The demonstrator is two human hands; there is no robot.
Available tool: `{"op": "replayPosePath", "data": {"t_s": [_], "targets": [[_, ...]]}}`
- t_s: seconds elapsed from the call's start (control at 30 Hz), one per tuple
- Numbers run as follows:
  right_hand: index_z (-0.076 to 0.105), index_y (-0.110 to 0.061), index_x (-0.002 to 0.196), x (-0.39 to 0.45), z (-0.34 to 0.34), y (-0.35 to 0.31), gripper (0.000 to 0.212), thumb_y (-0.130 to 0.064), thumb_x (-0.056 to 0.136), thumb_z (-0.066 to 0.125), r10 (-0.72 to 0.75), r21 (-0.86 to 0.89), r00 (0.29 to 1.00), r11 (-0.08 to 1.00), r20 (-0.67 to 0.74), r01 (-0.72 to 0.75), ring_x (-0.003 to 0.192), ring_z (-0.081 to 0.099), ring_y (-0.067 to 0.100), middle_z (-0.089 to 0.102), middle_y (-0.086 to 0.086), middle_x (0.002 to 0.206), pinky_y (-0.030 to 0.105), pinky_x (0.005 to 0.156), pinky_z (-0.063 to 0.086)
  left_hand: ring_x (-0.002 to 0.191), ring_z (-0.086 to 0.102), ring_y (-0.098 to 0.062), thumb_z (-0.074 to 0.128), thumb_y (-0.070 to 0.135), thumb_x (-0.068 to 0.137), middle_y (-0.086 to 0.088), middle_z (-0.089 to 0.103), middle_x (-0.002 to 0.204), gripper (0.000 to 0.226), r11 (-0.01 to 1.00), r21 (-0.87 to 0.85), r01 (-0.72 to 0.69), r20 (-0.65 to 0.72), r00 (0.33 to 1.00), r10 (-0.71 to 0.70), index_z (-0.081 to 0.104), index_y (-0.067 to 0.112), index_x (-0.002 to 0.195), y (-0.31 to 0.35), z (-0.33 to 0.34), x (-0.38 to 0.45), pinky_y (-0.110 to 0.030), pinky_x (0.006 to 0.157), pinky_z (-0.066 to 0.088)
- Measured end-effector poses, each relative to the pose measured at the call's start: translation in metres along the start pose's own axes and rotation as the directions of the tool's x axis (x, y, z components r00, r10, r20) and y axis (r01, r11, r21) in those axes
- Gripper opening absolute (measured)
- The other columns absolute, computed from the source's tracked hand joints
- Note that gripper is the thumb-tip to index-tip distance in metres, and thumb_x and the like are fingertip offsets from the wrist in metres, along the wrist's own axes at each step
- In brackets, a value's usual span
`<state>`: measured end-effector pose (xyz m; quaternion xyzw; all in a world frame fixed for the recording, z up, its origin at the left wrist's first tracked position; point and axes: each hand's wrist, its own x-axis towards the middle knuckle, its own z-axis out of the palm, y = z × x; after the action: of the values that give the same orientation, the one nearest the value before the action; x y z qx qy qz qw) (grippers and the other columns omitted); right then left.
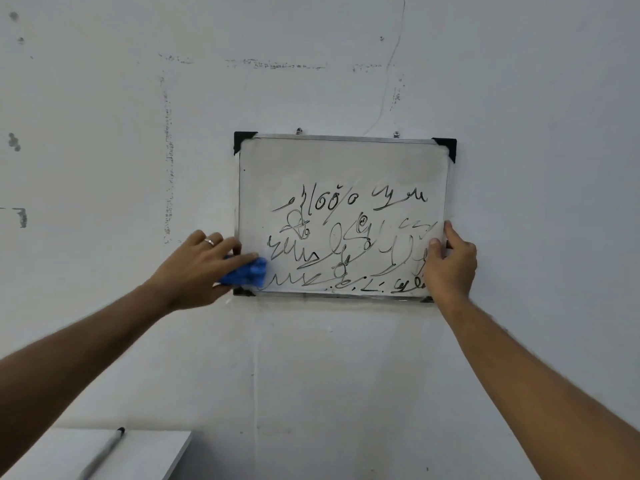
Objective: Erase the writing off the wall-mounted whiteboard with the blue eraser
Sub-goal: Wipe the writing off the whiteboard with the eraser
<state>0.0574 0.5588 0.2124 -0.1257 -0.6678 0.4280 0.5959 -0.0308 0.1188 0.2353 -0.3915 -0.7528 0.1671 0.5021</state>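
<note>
In the head view the whiteboard (343,216) hangs on the wall, black writing (349,237) covering its lower two thirds, and the left hand (197,268) grips the blue eraser (247,271) pressed on the board's lower-left corner, while the right hand (450,265) clasps the right frame edge, thumb on the face. The eraser looks soft, light and squashy (best held across its back, pressed flat); the board, hung from two small hooks, will likely swing unless steadied.

A marker (104,452) lies on the desk (145,455) at lower left.
</note>
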Motion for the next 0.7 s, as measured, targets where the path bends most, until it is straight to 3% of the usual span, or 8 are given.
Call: {"op": "replayPosePath", "data": {"t_s": [0.1, 0.23, 0.37, 0.5, 0.63, 0.7], "targets": [[0.05, -0.025, 0.147, -0.002, -0.002, -0.003, 0.046, -0.026, 0.101, 0.055, 0.008, -0.004, 1.0, 1.0, 0.0, -0.008, 0.105, 0.062, 0.025, 0.052, 0.008, 0.119, 0.039, 0.101, 0.05, 0.085, 0.059, -0.036, 0.058, 0.047, 0.087, -0.006, 0.06, 0.111, 0.059, 0.981, -0.037, 0.189, -0.055, 0.98, -0.191, 0.055, 0.023, 0.14, -0.009, -0.007, 0.003, -0.043, 0.075, 0.038], [0.051, -0.025, 0.147, -0.002, -0.002, -0.002, 0.046, -0.026, 0.101, 0.054, 0.0, -0.002, 1.0, 1.0, -0.002, 0.0, 0.104, 0.063, 0.025, 0.054, 0.008, 0.118, 0.044, 0.1, 0.052, 0.088, 0.059, -0.032, 0.076, 0.038, 0.076, -0.005, 0.061, 0.111, 0.067, 0.999, 0.012, -0.03, 0.03, 0.999, 0.03, 0.058, 0.022, 0.139, 0.005, 0.003, -0.004, -0.043, 0.076, 0.043], [0.05, -0.026, 0.147, -0.003, -0.002, -0.003, 0.047, -0.025, 0.101, 0.055, 0.009, 0.013, 1.0, 1.0, -0.001, -0.009, 0.106, 0.062, 0.025, 0.051, 0.007, 0.119, 0.042, 0.102, 0.051, 0.087, 0.058, -0.032, 0.083, 0.035, 0.074, -0.004, 0.062, 0.111, 0.067, 0.989, -0.012, 0.149, -0.02, 0.989, -0.149, 0.059, 0.025, 0.136, -0.001, -0.005, -0.003, -0.041, 0.077, 0.038], [0.05, -0.027, 0.147, -0.003, -0.002, -0.003, 0.047, -0.025, 0.101, 0.054, 0.006, 0.017, 1.0, 1.0, 0.003, -0.006, 0.109, 0.061, 0.025, 0.05, 0.005, 0.119, 0.041, 0.102, 0.05, 0.089, 0.06, -0.032, 0.082, 0.027, 0.068, -0.004, 0.063, 0.112, 0.069, 0.996, 0.03, -0.082, 0.013, 0.997, 0.081, 0.06, 0.026, 0.134, 0.011, 0.003, -0.002, -0.043, 0.078, 0.041], [0.049, -0.026, 0.148, -0.005, -0.003, -0.006, 0.047, -0.025, 0.101, 0.055, 0.021, 0.03, 1.0, 0.999, 0.003, -0.021, 0.109, 0.06, 0.024, 0.049, 0.006, 0.119, 0.038, 0.102, 0.049, 0.086, 0.059, -0.032, 0.084, 0.028, 0.066, -0.006, 0.062, 0.109, 0.072, 0.998, 0.017, 0.056, -0.008, 0.998, -0.056, 0.059, 0.025, 0.134, 0.005, -0.006, 0.003, -0.043, 0.077, 0.04], [0.048, -0.027, 0.148, -0.005, -0.003, -0.006, 0.047, -0.025, 0.101, 0.055, 0.015, 0.031, 1.0, 0.999, 0.013, -0.016, 0.111, 0.059, 0.023, 0.048, 0.003, 0.118, 0.037, 0.102, 0.049, 0.086, 0.059, -0.032, 0.083, 0.028, 0.066, -0.006, 0.062, 0.109, 0.071, 0.999, 0.034, -0.042, -0.003, 0.999, 0.042, 0.059, 0.025, 0.133, 0.017, 0.0, 0.003, -0.044, 0.076, 0.041]]}}
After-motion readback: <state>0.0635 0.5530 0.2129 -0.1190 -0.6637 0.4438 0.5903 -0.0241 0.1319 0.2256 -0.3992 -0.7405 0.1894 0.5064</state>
